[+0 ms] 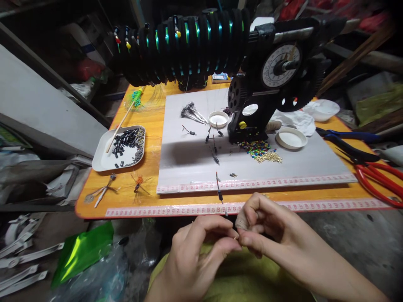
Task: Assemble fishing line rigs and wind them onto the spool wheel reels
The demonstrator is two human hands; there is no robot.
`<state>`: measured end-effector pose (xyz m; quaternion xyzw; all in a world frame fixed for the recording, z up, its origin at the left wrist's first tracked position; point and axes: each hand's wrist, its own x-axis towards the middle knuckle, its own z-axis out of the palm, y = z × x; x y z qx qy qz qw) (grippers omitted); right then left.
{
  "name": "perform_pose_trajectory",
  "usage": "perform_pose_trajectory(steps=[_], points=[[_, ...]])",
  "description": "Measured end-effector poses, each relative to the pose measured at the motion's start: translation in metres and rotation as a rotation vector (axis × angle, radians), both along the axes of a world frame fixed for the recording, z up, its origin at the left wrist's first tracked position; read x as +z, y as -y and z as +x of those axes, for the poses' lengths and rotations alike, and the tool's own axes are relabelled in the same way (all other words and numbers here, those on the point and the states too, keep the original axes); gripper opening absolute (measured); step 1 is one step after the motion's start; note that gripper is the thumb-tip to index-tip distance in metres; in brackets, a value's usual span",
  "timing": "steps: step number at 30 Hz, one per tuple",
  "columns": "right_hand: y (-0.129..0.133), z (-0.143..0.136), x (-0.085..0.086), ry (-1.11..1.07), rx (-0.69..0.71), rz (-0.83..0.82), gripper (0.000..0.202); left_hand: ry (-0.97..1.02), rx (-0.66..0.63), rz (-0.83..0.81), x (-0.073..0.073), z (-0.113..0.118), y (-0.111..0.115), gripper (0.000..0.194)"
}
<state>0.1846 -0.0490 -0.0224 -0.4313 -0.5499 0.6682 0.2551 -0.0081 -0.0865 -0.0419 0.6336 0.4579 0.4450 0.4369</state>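
My left hand [197, 251] and my right hand [266, 226] meet just below the front edge of the orange table [151, 184], fingertips pinched together on a tiny part I cannot make out. A thin fishing line with small black stoppers [219, 193] runs up from the fingers across the white board [283, 167]. A black winding machine [270, 84] with a dial carries a row of black spools [189, 46] with green line above the table.
A white tray of black tubes [121, 147] with a stick lies left. Colored and gold beads [261, 151], two white lids [291, 138], blue pliers [349, 140] and red scissors [379, 180] sit right. A green bag [82, 251] is on the floor.
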Motion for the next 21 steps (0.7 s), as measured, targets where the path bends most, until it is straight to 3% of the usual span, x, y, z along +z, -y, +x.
perform_pose_trajectory(steps=[3,8,10,12,15,18,21], points=[[-0.002,0.0,-0.001,-0.021,0.002,-0.028,0.019,-0.101,-0.044,0.128,0.003,-0.004,-0.003,0.032],[-0.011,-0.002,-0.002,-0.086,-0.008,-0.112,0.027,-0.306,-0.301,0.329,0.013,-0.008,-0.012,0.048],[-0.014,-0.003,-0.003,-0.16,-0.013,-0.173,0.03,-0.35,-0.322,0.418,0.01,-0.006,-0.016,0.053],[-0.015,-0.004,-0.005,-0.22,-0.024,-0.201,0.03,-0.299,-0.269,0.463,0.001,-0.002,-0.019,0.055],[-0.01,-0.004,-0.007,-0.224,-0.07,-0.098,0.019,-0.046,-0.083,0.436,-0.016,0.005,-0.019,0.047],[0.0,-0.002,-0.008,-0.112,-0.13,0.142,0.004,0.186,0.077,0.347,-0.024,0.012,-0.018,0.042],[0.007,-0.001,-0.006,0.048,-0.144,0.421,0.013,0.276,0.132,0.307,-0.022,0.017,-0.019,0.041]])
